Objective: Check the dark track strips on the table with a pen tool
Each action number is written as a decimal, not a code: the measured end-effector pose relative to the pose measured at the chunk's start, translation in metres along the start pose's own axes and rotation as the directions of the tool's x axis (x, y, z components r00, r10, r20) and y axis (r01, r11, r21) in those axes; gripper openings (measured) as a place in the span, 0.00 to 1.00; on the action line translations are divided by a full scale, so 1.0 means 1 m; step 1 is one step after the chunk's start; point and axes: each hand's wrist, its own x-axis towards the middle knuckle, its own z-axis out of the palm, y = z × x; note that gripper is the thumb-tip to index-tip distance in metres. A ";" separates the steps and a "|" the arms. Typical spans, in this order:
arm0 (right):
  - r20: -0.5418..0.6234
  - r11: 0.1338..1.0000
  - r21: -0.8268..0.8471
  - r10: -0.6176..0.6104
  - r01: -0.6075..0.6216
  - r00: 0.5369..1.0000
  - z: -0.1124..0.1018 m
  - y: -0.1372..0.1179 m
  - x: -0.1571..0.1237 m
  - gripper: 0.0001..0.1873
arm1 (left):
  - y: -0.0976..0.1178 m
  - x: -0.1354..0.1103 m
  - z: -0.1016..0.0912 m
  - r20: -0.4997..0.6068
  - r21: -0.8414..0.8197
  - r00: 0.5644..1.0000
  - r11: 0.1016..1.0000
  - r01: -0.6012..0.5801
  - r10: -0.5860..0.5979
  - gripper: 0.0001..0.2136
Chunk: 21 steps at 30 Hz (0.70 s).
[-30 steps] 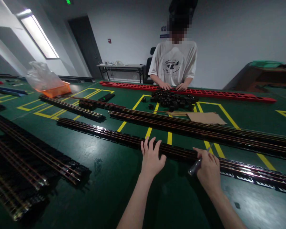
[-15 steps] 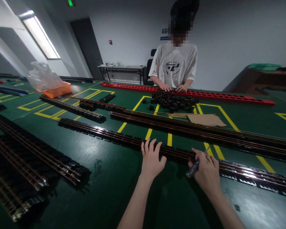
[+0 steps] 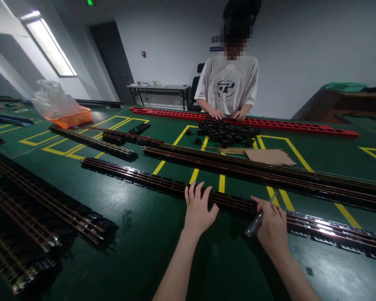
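A long black strip [image 3: 163, 184] with copper-coloured rods along it crosses the table in front of me. My left hand [image 3: 200, 207] lies on its near edge, fingers spread over the rods and gripping nothing. Farther right, my right hand [image 3: 271, 225] rests at the same strip, closed around a slim screwdriver-like tool [image 3: 253, 225]. The tool's translucent handle points toward me, and its thin metal tip shows beyond the knuckles. My right index finger reaches along the strip; its other fingers are partly hidden.
Similar strips lie behind [image 3: 225, 165] and at the left [image 3: 50, 200]. Across the table, a person's hands [image 3: 217, 114] are by a pile of black parts [image 3: 225, 133] and a red slotted rail [image 3: 301, 125]. Cardboard [image 3: 269, 156] and an orange basket [image 3: 72, 119] with a plastic bag stand farther back.
The strip under my hands has slid slightly to the right. Both hands keep nearly the same pose, and the view has shifted a little.
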 end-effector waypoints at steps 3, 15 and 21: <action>0.016 0.999 0.007 -0.037 0.037 0.999 0.000 -0.003 0.002 0.09 | -0.001 0.000 0.001 0.008 -0.008 1.000 1.000 0.000 0.000 0.20; -0.006 0.988 -0.145 0.052 -0.053 0.999 0.000 -0.009 0.003 0.09 | 0.000 -0.001 -0.002 0.032 -0.035 0.999 0.999 0.012 -0.011 0.20; -0.047 0.992 -0.071 0.098 -0.101 0.994 -0.001 -0.001 -0.003 0.13 | 0.001 -0.001 -0.002 0.029 -0.014 1.000 1.000 -0.009 0.009 0.19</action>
